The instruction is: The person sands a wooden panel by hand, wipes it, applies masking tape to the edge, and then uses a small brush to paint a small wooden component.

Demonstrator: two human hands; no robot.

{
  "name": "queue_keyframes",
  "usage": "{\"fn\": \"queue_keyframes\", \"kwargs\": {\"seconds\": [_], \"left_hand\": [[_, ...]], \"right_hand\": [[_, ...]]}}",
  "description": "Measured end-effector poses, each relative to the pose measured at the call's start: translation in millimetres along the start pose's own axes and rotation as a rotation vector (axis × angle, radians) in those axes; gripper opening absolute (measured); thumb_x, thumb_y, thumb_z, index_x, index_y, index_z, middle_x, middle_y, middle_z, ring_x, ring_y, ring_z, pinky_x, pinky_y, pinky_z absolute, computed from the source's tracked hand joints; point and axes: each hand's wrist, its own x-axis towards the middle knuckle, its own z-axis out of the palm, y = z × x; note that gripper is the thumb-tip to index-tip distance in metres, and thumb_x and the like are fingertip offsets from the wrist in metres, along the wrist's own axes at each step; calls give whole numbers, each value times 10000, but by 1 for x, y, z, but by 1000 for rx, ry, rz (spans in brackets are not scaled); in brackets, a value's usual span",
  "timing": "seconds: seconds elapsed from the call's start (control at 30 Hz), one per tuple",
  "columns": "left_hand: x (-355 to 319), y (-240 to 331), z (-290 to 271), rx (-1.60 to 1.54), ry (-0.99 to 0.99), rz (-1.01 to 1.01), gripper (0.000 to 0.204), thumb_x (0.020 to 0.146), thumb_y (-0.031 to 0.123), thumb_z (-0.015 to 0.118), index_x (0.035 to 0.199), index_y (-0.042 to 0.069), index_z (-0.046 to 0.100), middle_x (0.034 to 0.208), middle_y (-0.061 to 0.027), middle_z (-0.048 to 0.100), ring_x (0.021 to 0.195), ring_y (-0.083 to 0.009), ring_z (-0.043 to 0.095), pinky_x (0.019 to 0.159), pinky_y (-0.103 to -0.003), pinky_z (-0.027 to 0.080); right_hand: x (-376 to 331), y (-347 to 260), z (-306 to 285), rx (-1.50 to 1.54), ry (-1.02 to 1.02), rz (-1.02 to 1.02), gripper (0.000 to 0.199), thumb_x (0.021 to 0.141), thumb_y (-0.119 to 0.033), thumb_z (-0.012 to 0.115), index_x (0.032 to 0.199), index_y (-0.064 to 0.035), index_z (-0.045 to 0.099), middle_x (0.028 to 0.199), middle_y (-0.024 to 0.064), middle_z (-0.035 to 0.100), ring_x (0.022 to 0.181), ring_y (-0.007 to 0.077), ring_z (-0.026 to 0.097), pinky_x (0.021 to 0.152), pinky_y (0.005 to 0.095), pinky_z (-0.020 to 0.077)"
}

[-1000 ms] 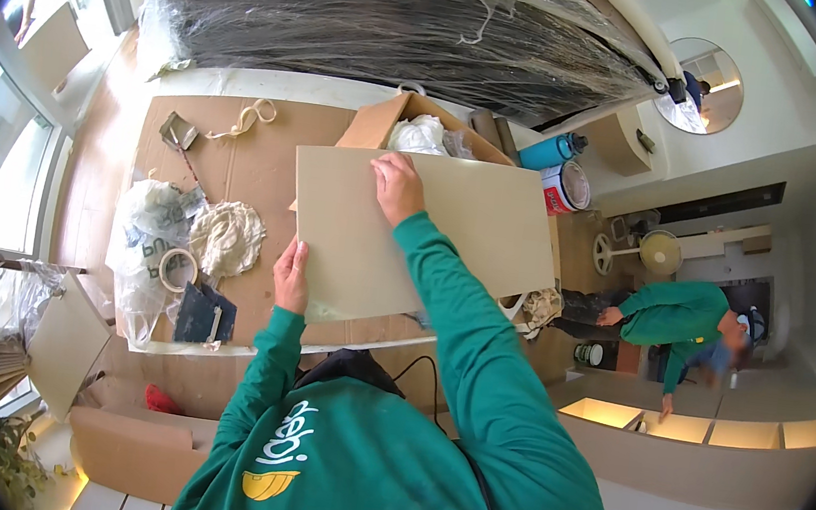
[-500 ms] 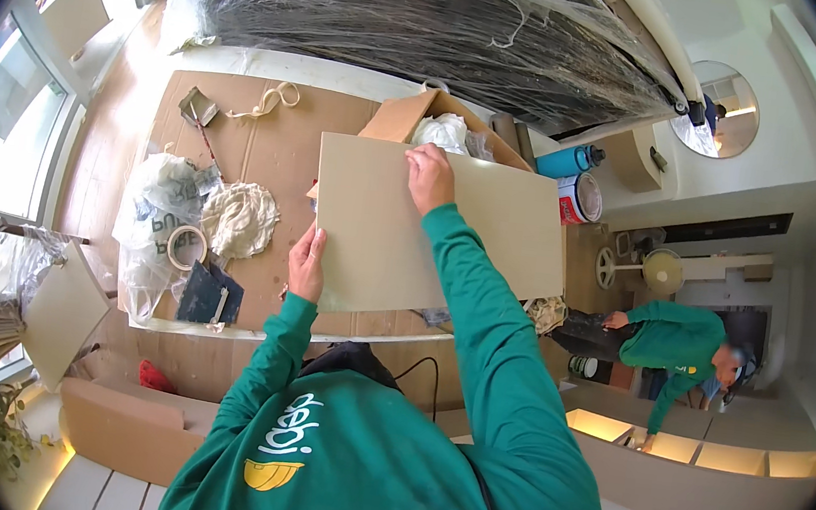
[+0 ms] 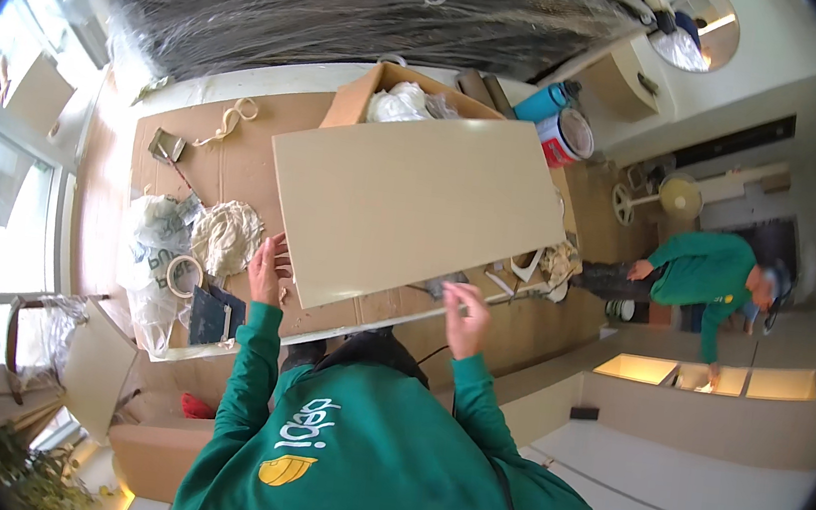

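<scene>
Head view looking down on a cardboard-covered floor (image 3: pixel 236 175) in a room under renovation, with a plastic-wrapped dark piece of furniture (image 3: pixel 336 5) stretching across at twelve o'clock. Lying over the middle: a large pale beige rectangular panel (image 3: pixel 413 210), long axis running from eight o'clock toward two o'clock, far end rising slightly toward the upper right. Left hand (image 3: pixel 265 269) resting open at the panel's near left corner, fingers spread, touching the edge. Right hand (image 3: pixel 467 312) pressing up against the near long edge, fingers curled loosely; whether gripping cannot be told. Sitting just behind the panel at twelve o'clock: an open cardboard box (image 3: pixel 386 96) stuffed with white wrapping. Standing near the far right corner at one o'clock: a blue bottle (image 3: pixel 546 100) and a paint can (image 3: pixel 564 137). Crowding the left at nine o'clock: plastic bags (image 3: pixel 151 256), a white cloth (image 3: pixel 226 234) and a tape roll (image 3: pixel 184 275). Crouching well apart at three o'clock: another person in green (image 3: pixel 703 274). Opening up at five o'clock: bare white floor (image 3: pixel 703 490).
</scene>
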Motion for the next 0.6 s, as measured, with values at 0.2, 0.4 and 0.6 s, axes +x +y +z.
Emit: {"fn": "queue_keyframes", "kwargs": {"seconds": [0.2, 0.4, 0.6], "left_hand": [[-2, 17, -11, 201, 149, 137, 441, 1019, 411, 565, 1254, 48, 652, 1027, -62, 726, 753, -84, 645, 573, -208, 479], [-11, 31, 23, 121, 127, 134, 429, 1025, 387, 565, 1290, 55, 620, 1037, -51, 707, 742, -77, 606, 599, -196, 477], [-48, -12, -15, 85, 469, -2, 463, 976, 419, 588, 1284, 75, 624, 1074, -50, 673, 773, -144, 620, 625, -277, 499]], "right_hand": [[-61, 135, -75, 200, 366, 483, 271, 941, -164, 677, 1140, 19, 695, 1058, 119, 709, 969, 177, 668, 876, 293, 514], [-59, 264, -73, 146, 153, 478, 356, 911, -163, 708, 1215, 11, 643, 1028, 125, 707, 917, 181, 669, 821, 306, 536], [-18, 238, -44, 184, -81, 381, 363, 916, -165, 714, 1223, 13, 638, 1052, 126, 702, 916, 180, 673, 818, 311, 554]]}}
